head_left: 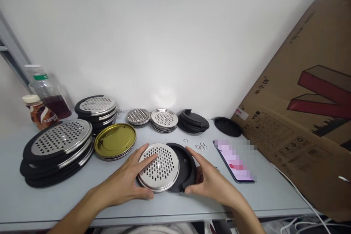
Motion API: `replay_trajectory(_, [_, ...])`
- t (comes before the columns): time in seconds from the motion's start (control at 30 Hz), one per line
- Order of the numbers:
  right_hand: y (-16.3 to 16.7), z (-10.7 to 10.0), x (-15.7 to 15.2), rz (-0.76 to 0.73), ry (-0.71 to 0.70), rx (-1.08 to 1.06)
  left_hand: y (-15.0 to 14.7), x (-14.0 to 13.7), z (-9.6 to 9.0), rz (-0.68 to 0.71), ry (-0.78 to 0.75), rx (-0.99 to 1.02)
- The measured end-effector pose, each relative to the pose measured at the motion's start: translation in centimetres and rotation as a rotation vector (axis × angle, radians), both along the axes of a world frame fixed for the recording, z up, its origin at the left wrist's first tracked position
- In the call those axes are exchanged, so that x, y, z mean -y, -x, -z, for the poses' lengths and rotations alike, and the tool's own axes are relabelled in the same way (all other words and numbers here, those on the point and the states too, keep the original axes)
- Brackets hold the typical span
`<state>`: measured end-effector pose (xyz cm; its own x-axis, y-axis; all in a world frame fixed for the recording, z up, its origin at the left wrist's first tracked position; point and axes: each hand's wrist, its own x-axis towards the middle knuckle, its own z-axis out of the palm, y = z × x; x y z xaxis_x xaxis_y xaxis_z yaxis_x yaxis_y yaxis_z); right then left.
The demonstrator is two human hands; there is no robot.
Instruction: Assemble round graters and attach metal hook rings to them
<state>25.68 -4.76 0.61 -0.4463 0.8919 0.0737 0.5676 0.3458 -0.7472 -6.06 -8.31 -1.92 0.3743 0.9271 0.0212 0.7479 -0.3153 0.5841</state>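
Note:
A round metal grater disc (159, 166) with slotted holes lies near the front of the table, gripped at its left edge by my left hand (128, 175), index finger resting on top. Its right side overlaps a black round holder (183, 166) with a raised rim. My right hand (208, 179) curls around that holder's right edge, thumb at the front. How far the disc sits inside the holder I cannot tell. Several small metal rings (201, 146) lie just behind my right hand. Left of my left hand is a stack of gold round lids (115, 140).
Stacks of assembled graters (59, 150) stand at left, with two bottles (41, 111) behind. Along the wall are loose grater discs (164, 119), stacked black holders (192, 121) and a black round piece (228, 127). A phone (233, 162) and a large cardboard box (301, 117) are at right.

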Motion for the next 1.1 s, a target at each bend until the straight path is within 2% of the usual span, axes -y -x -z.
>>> replay_trajectory(0.2, [1.2,-0.1,-0.2,-0.021,0.028,0.143,0.0,0.0,0.0,-0.024,-0.020,0.007])
replay_trajectory(0.33, [2.6,0.7,-0.3,0.004,0.014,0.192,-0.3,0.0,-0.1,-0.026,-0.063,0.011])
replay_trajectory(0.5, [3.2,2.1,-0.6,-0.041,-0.082,0.120,-0.7,0.0,-0.4,-0.014,-0.057,-0.006])
replay_trajectory(0.63, [2.8,1.7,-0.7,-0.143,-0.138,-0.016,-0.7,0.1,-0.3,0.001,-0.077,0.005])
replay_trajectory(0.83, [2.1,0.8,-0.5,-0.089,-0.006,-0.093,-0.6,0.0,-0.4,0.014,-0.070,0.005])
replay_trajectory(1.1, [2.0,1.2,-0.6,-0.051,-0.022,-0.079,-0.8,-0.2,-0.9,0.017,-0.045,-0.015])
